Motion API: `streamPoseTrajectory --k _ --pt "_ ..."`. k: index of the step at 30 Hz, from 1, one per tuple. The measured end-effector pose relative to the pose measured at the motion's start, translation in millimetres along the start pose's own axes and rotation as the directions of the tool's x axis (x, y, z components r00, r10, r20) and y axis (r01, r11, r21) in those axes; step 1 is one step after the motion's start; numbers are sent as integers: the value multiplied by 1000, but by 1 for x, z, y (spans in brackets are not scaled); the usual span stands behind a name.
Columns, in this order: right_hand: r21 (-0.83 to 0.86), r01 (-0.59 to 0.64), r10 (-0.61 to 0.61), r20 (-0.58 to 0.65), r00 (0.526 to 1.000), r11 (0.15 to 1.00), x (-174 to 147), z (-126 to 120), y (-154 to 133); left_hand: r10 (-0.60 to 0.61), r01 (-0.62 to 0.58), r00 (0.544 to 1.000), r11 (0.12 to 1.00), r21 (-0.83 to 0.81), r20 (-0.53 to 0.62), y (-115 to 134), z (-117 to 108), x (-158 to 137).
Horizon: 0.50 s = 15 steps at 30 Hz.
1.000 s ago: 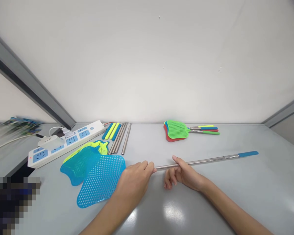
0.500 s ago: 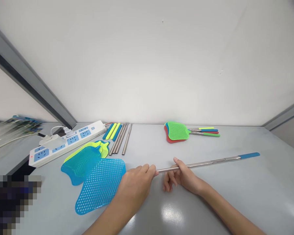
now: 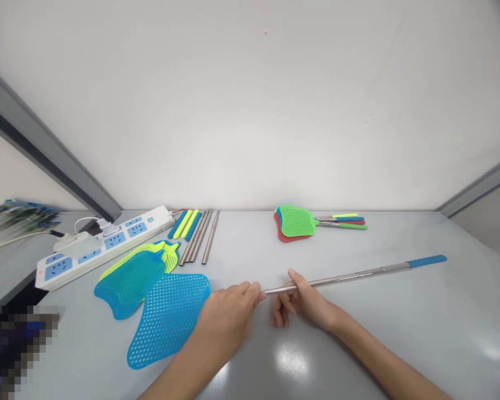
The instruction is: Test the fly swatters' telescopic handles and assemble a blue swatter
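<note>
A blue fly swatter [image 3: 170, 316] lies across the front of the table, its perforated head to the left. Its metal telescopic rod is drawn out long to the right and ends in a blue grip [image 3: 427, 261]. My left hand [image 3: 231, 311] is closed over the neck, hiding where head and rod meet. My right hand [image 3: 302, 300] holds the rod just to the right, with the thumb on top and the other fingers curled below. Left of the held swatter, loose blue and yellow swatter heads [image 3: 129, 283] overlap in a pile.
A white power strip [image 3: 108, 244] with plugs runs along the left. Beside it lie blue and yellow grip sleeves [image 3: 185, 224] and several metal rods [image 3: 200, 236]. Assembled swatters [image 3: 298, 221] are stacked near the back wall. Plastic-wrapped items [image 3: 20, 216] lie far left.
The view has shifted slightly, so the background things sit a little further left. Both hands keep their hold on the swatter, almost unmoved.
</note>
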State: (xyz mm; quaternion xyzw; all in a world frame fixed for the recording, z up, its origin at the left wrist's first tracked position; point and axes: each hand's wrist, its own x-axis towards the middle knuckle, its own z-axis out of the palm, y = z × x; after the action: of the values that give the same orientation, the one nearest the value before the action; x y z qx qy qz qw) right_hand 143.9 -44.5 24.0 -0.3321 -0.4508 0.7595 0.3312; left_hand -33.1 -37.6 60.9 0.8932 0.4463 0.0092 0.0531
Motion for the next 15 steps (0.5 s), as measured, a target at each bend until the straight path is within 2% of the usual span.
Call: streamPoseTrajectory --k 15 --pt "-22 -2 1 -5 1000 1000 0 1 0 0 0 1000 999 33 -15 2 -4 0"
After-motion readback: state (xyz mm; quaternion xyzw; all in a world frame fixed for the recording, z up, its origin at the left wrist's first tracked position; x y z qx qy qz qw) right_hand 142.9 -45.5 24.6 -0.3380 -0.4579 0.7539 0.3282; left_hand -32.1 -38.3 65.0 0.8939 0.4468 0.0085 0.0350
